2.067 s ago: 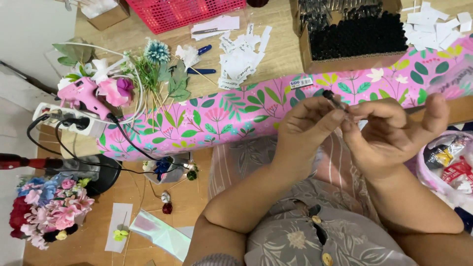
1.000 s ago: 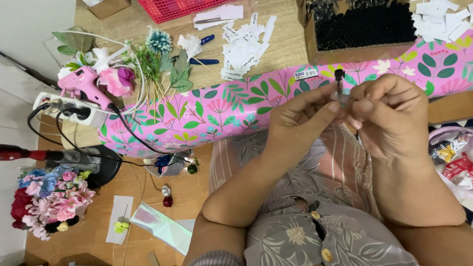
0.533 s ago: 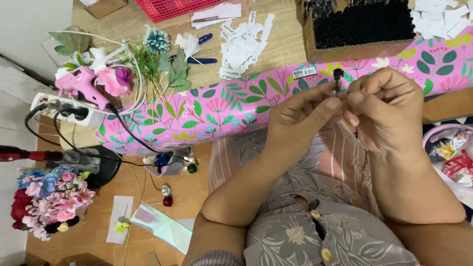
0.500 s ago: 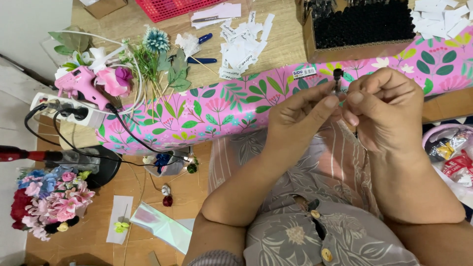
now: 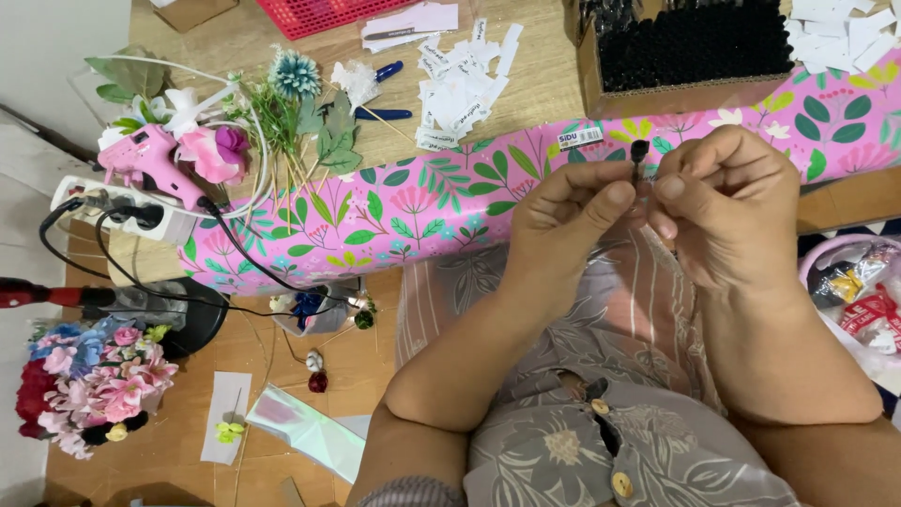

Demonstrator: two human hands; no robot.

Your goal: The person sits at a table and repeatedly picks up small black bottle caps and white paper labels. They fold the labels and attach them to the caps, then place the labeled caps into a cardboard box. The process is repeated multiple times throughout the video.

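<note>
The pink floral-wrapped table edge [image 5: 394,211] runs slantwise across the view and serves as the landmark. Both hands are raised just in front of it, above the lap, with free space below and between the forearms. The left hand [image 5: 563,225] and right hand [image 5: 727,211] meet fingertip to fingertip, both pinched shut on a small black clip [image 5: 639,160] that stands upright between them, its top poking above the fingers against the floral edge. Beyond the edge, on the tabletop, sits a cardboard box of black pieces [image 5: 690,52], close behind the hands. Farther left along the edge lie white paper slips [image 5: 460,89], artificial flowers [image 5: 291,103] and a pink glue gun [image 5: 150,164].
</note>
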